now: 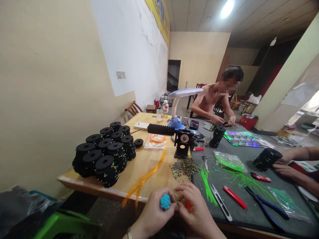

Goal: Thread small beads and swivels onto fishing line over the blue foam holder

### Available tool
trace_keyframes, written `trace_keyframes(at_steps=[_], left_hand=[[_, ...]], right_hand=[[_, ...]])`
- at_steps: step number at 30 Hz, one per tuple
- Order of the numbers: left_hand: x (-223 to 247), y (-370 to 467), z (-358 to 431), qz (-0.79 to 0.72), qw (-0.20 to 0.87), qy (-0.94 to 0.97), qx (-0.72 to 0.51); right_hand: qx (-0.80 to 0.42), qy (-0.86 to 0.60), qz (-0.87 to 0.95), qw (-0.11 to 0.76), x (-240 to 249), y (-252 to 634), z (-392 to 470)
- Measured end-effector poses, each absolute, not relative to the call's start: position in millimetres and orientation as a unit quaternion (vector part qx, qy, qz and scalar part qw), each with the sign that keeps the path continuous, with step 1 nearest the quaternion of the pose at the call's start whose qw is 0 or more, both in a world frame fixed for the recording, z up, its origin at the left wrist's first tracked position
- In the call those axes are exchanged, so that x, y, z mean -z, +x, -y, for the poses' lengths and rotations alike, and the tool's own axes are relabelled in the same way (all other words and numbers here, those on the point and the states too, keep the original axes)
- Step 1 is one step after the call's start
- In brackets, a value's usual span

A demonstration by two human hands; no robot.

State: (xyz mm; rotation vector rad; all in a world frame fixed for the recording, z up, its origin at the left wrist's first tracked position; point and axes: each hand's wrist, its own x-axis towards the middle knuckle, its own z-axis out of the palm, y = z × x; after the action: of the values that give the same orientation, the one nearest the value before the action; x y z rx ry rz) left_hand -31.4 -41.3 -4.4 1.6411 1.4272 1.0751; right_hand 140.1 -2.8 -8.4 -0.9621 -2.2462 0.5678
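At the table's front edge, my left hand is closed around a tight cluster of small blue pieces, whose end shows between thumb and fingers. Close beside it, my right hand is curled, with an orange-red object partly visible in its grip; its kind is hidden. The fingertips of both hands meet at a tiny greenish bit too small to name. Just beyond them lies a heap of small brass-coloured and dark pieces. A black winding device with a ribbed foam roll stands behind that heap.
Black foam spools stand stacked at left, near orange strands. At right lie scissors-like snips, a red lighter, blue-handled pliers and green strands. A desk lamp stands behind. Two other people work across and at right.
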Motion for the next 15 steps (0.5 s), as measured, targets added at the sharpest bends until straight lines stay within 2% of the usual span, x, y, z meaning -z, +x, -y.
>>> trace_keyframes(at_steps=[10, 15], left_hand=[[11.4, -37.4, 46.2, -0.557, 0.369, 0.599, -0.441], [14.5, -41.7, 50.2, -0.568, 0.325, 0.620, -0.433]], right_hand=[[-0.232, -0.354, 0.849, 0.317, 13.6, 137.0, 3.2], [-0.239, -0.340, 0.851, 0.320, 11.8, 132.6, 2.6]])
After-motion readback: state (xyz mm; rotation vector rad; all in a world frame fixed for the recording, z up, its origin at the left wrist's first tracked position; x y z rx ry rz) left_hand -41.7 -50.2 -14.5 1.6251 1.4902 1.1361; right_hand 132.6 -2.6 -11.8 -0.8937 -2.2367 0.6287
